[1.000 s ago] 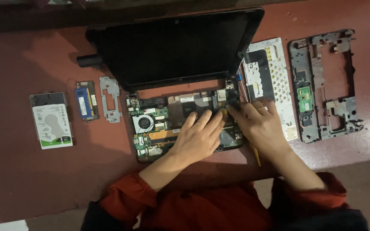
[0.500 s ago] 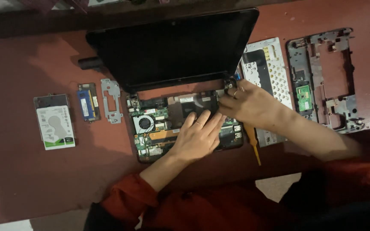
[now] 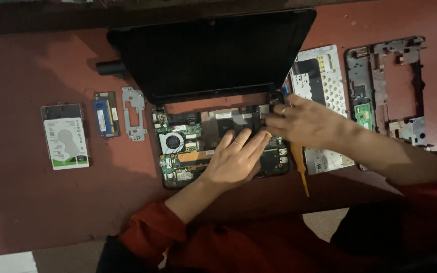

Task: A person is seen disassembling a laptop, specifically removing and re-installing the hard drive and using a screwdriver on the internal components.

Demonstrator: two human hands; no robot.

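Opened black laptop [image 3: 213,60] with its green circuit board [image 3: 178,151] exposed lies mid-table on the reddish-brown table [image 3: 26,202]. Left hand [image 3: 236,159] rests flat, fingers spread, on the board; right hand [image 3: 302,121], fingers loosely together, touches its far right corner above a yellow pry tool [image 3: 301,169].

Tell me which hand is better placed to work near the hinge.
Probably the right hand: its fingertips already touch the board beside the right hinge, under the screen. The left hand lies flat lower on the board.
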